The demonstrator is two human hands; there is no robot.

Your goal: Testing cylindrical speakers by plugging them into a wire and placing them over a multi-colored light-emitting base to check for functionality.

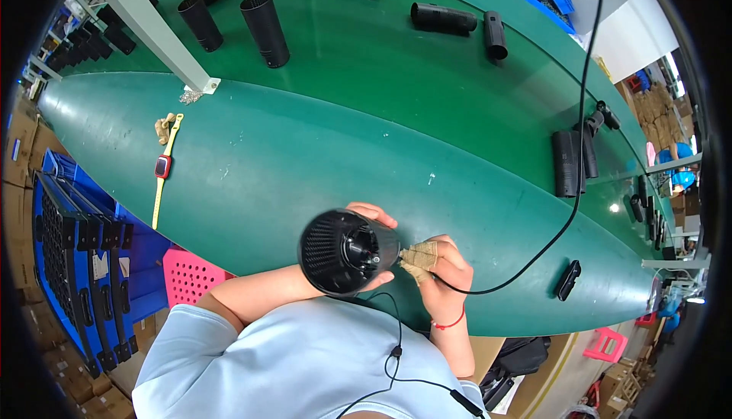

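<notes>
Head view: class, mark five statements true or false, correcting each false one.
1. The left hand holds a black hollow plastic cylinder. True.
2. The cylinder's wide open end faces away from the camera. False: it faces the camera.
3. Tan fabric-like coverings sit on the right hand. True.
4. The right hand's wrist is bare. False: a thin red cord bracelet circles it.
5. A yellow-strapped watch lies on the green tabletop. True.
</notes>
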